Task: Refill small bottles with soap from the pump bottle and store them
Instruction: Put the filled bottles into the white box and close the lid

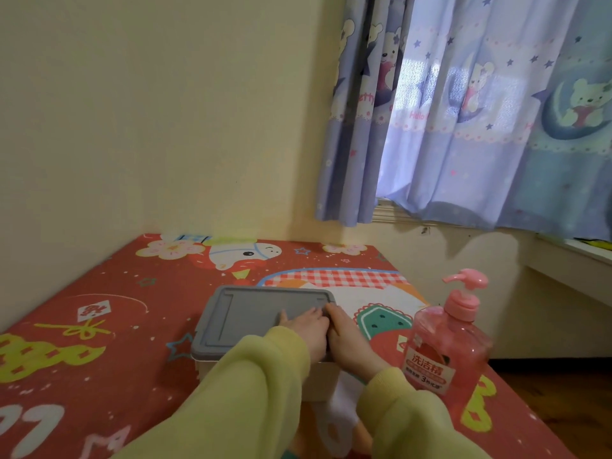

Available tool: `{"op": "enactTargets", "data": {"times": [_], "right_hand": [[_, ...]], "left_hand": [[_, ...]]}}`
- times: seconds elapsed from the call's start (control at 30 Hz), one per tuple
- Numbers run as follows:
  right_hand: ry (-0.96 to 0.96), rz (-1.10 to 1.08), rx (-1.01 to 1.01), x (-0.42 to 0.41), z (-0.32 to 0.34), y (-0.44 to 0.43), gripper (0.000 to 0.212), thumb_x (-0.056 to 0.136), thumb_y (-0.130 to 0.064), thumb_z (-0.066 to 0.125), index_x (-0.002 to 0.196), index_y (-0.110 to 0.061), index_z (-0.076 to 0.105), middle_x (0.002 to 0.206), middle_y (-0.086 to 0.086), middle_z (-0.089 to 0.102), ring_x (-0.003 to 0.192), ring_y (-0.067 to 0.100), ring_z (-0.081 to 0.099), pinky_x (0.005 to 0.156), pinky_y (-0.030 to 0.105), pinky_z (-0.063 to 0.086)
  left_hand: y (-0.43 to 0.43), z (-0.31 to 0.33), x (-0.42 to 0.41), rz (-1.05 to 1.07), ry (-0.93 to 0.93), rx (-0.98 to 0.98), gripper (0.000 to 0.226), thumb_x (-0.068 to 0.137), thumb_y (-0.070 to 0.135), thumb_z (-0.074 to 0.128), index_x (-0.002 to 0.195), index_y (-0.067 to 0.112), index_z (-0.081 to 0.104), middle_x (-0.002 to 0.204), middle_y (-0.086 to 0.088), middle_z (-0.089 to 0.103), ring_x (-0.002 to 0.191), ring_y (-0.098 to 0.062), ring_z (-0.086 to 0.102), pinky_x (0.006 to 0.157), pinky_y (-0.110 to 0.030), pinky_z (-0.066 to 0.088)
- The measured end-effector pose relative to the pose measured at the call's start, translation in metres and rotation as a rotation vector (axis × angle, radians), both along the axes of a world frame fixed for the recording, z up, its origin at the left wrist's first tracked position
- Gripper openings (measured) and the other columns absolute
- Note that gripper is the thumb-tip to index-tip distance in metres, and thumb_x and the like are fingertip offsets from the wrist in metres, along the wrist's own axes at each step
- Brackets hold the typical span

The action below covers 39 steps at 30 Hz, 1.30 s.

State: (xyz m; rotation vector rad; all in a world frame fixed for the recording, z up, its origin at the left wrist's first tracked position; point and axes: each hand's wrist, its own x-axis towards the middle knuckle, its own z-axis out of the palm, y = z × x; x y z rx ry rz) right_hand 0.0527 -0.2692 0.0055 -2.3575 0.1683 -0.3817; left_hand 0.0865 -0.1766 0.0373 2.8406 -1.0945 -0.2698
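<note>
Red cartoon-print cloth (99, 326) is lying bare at left. Grey flat plastic lid (258, 313) is capping a white box (319, 379). Left hand (306, 329) is pressing straight fingers on it; right hand (347, 339) is lying along its right edge, and I cannot tell its grip. Pink clear bottle (447, 346), labelled 洗洁精, is standing just right.

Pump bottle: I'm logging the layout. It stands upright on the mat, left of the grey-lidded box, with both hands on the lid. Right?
Not quite. The head view shows the pump bottle upright on the mat to the right of the box, not the left. The left hand and right hand are both on the lid.
</note>
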Motion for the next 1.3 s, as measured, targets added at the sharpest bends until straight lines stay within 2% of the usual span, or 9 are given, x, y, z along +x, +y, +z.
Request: {"op": "enactTargets", "data": {"times": [0.13, 0.2, 0.3, 0.43, 0.6, 0.7, 0.87, 1.03, 1.3], "right_hand": [[0.000, 0.025, 0.125, -0.005, 0.004, 0.002, 0.011, 0.091, -0.001, 0.035, 0.088, -0.001, 0.046, 0.084, 0.016, 0.049, 0.077, 0.021, 0.043, 0.073, 0.047, 0.041], [0.000, 0.037, 0.236, -0.008, 0.008, 0.000, 0.016, 0.095, 0.002, 0.033, 0.100, 0.002, 0.048, 0.092, 0.014, 0.050, 0.084, 0.025, 0.047, 0.076, 0.040, 0.042], [0.005, -0.113, 0.473, -0.012, 0.009, -0.003, 0.022, 0.100, -0.011, 0.034, 0.116, -0.013, 0.048, 0.105, 0.006, 0.053, 0.091, 0.014, 0.052, 0.076, 0.022, 0.043], [0.062, -0.271, 0.699, -0.013, -0.002, -0.004, 0.034, 0.098, -0.033, 0.040, 0.111, -0.005, 0.053, 0.105, 0.014, 0.059, 0.084, 0.017, 0.055, 0.064, 0.026, 0.043], [0.155, -0.246, 0.915, -0.016, -0.015, -0.003, 0.038, 0.090, -0.052, 0.048, 0.113, -0.022, 0.047, 0.114, 0.004, 0.058, 0.108, 0.025, 0.054, 0.099, 0.044, 0.042], [0.150, -0.254, 0.912, -0.016, -0.016, -0.004, 0.042, 0.086, -0.048, 0.056, 0.112, -0.016, 0.056, 0.110, 0.009, 0.064, 0.105, 0.026, 0.056, 0.095, 0.043, 0.045], [-0.039, -0.243, 0.760, -0.019, -0.008, -0.004, 0.012, 0.089, -0.018, 0.060, 0.093, -0.007, 0.063, 0.079, 0.007, 0.064, 0.073, 0.015, 0.059, 0.055, 0.018, 0.046], [-0.097, -0.279, 0.604, -0.015, -0.014, 0.007, 0.025, 0.089, -0.013, 0.059, 0.112, -0.004, 0.055, 0.099, 0.015, 0.064, 0.093, 0.026, 0.063, 0.081, 0.037, 0.053], [-0.100, -0.277, 0.502, -0.015, -0.014, 0.005, 0.020, 0.089, -0.012, 0.057, 0.108, -0.006, 0.055, 0.094, 0.010, 0.063, 0.090, 0.025, 0.062, 0.076, 0.034, 0.053]], "left_hand": [[-0.003, 0.005, -0.002, 0.013, 0.022, 0.035, 0.049, 0.094, 0.019, 0.038, 0.142, 0.012, 0.027, 0.152, -0.002, 0.023, 0.143, -0.019, 0.018, 0.112, -0.064, 0.004], [-0.002, 0.006, -0.003, 0.019, 0.026, 0.053, 0.046, 0.095, 0.018, 0.036, 0.140, 0.012, 0.029, 0.153, -0.003, 0.020, 0.144, -0.018, 0.016, 0.113, -0.063, 0.005], [-0.001, 0.008, -0.004, 0.031, 0.025, 0.052, 0.041, 0.095, 0.017, 0.033, 0.137, 0.012, 0.034, 0.152, -0.005, 0.024, 0.142, -0.019, 0.021, 0.113, -0.062, 0.007], [0.001, 0.007, -0.004, 0.018, 0.037, 0.037, 0.047, 0.096, 0.012, 0.027, 0.143, 0.013, 0.025, 0.158, -0.001, 0.010, 0.146, -0.017, 0.010, 0.114, -0.061, 0.005], [0.002, 0.007, -0.004, 0.027, 0.059, 0.005, 0.048, 0.097, 0.012, 0.025, 0.145, 0.013, 0.022, 0.158, 0.000, 0.006, 0.146, -0.016, 0.008, 0.115, -0.059, 0.005], [0.002, 0.006, -0.004, 0.035, 0.070, -0.003, 0.049, 0.097, 0.010, 0.024, 0.146, 0.014, 0.020, 0.158, 0.001, 0.005, 0.146, -0.015, 0.007, 0.116, -0.057, 0.004], [0.004, 0.008, -0.007, 0.042, 0.067, -0.031, 0.049, 0.098, 0.010, 0.025, 0.146, 0.013, 0.019, 0.158, 0.000, 0.006, 0.146, -0.015, 0.006, 0.117, -0.055, 0.003], [0.005, 0.004, -0.006, 0.052, 0.070, -0.057, 0.051, 0.099, 0.014, 0.024, 0.148, 0.015, 0.009, 0.158, 0.002, 0.004, 0.146, -0.013, 0.006, 0.117, -0.054, 0.001], [0.005, 0.001, -0.006, 0.080, 0.094, -0.075, 0.053, 0.099, 0.018, 0.021, 0.148, 0.017, -0.001, 0.158, 0.002, 0.003, 0.146, -0.015, 0.010, 0.117, -0.051, -0.001]]}}
